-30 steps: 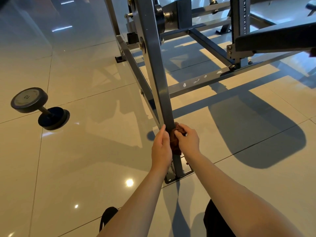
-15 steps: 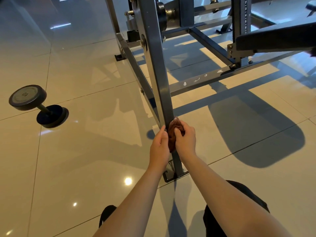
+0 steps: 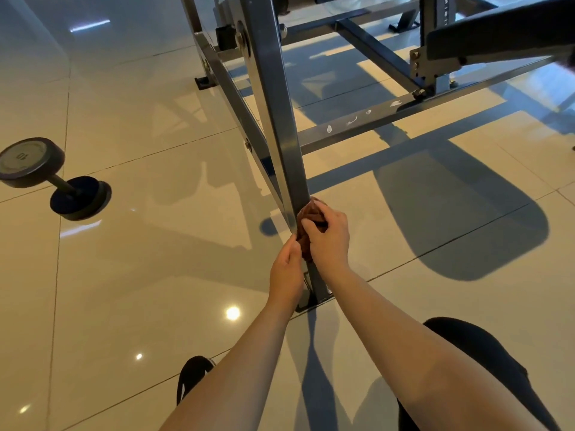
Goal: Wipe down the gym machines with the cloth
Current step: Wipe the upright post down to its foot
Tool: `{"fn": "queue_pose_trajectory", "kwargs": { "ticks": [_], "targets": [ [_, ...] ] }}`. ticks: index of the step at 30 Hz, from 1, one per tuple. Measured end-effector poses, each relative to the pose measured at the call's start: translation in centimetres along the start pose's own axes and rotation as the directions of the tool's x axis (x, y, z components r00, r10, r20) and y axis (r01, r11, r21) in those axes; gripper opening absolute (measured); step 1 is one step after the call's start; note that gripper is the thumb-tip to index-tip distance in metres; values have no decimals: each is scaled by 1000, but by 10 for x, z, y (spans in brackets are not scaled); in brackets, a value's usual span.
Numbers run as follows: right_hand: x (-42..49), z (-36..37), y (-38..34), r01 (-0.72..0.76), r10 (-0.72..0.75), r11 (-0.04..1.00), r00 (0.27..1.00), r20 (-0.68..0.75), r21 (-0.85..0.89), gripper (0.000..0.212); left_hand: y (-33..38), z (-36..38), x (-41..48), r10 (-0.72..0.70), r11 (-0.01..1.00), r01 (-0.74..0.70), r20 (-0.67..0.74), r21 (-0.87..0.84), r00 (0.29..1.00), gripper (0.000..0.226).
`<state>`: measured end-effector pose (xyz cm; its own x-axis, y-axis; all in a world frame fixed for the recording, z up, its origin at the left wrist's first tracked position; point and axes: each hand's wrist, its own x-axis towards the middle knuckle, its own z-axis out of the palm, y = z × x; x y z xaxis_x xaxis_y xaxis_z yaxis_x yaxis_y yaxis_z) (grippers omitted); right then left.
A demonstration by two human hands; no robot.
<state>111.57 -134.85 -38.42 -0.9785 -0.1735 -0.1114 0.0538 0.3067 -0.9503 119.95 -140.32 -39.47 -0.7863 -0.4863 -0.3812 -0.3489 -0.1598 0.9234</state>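
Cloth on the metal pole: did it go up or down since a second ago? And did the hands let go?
The right hand slid the brown cloth a little way up the post. It now sits higher than the left hand, which was level with it before. Nothing was let go: both hands still hold the brown cloth against the post. The dumbbell has not rolled.

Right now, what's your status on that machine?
Left hand, right hand both gripping cloth. Cloth against upright post, low. Dumbbell off left, nothing blocking.
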Motion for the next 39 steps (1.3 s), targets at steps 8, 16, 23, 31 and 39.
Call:
{"fn": "queue_pose_trajectory", "kwargs": {
  "ticks": [8,16,23,31,39],
  "targets": [
    [-7,-1,25,-76,76,996,997,-10,-44,30,-8,2,1,37,999,-36,7,-21,999,41],
    [-23,4,42,-211,214,976,975,-52,53,25,-17,-1,-12,1,1000,-2,61,20,998,41],
    [-52,-37,51,-449,438,828,892,113,337,23,-26,-1,-30,-17,993,15,17,121,1000,31],
    [-77,-50,70,-403,365,902,903,228,155,39,-49,6,-39,-144,987,146,-25,69,989,23],
    [-65,-55,77,-306,302,945,952,55,117,27,-67,-4,-31,-107,981,113,-47,160,993,37]
  ]
}}
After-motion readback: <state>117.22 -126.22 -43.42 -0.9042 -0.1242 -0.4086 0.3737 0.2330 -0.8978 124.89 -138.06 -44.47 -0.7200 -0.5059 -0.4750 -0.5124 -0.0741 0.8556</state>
